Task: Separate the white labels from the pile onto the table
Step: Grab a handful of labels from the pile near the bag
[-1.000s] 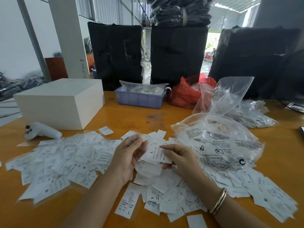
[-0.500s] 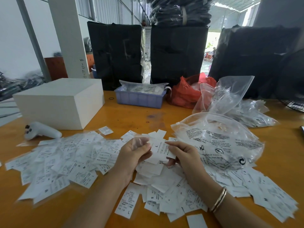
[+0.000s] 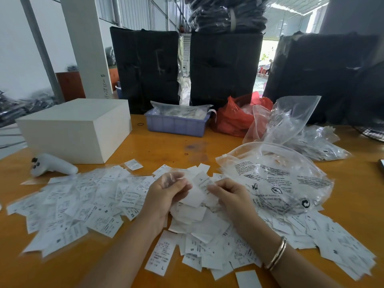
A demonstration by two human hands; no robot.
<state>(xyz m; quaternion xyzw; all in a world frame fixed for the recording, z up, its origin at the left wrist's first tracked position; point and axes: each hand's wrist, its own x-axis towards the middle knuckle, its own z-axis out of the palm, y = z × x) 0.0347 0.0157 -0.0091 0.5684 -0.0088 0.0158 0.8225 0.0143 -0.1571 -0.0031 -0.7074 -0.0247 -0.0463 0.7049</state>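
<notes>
1. Left hand (image 3: pixel 166 194): fingers curled, pinching a small clear sleeve and the edge of a white label (image 3: pixel 195 196) above the pile (image 3: pixel 199 231).
2. Right hand (image 3: pixel 230 194): fingers curled, gripping the same label from the other side.
3. Pile of white labels: heaped on the orange bench (image 3: pixel 166 146) beneath both hands, spreading right under a clear printed bag (image 3: pixel 276 179).
4. Separated labels (image 3: pixel 79 204): fanned out flat left of the pile.
5. White box (image 3: pixel 76 129) and white controller (image 3: pixel 49 165): far left.
</notes>
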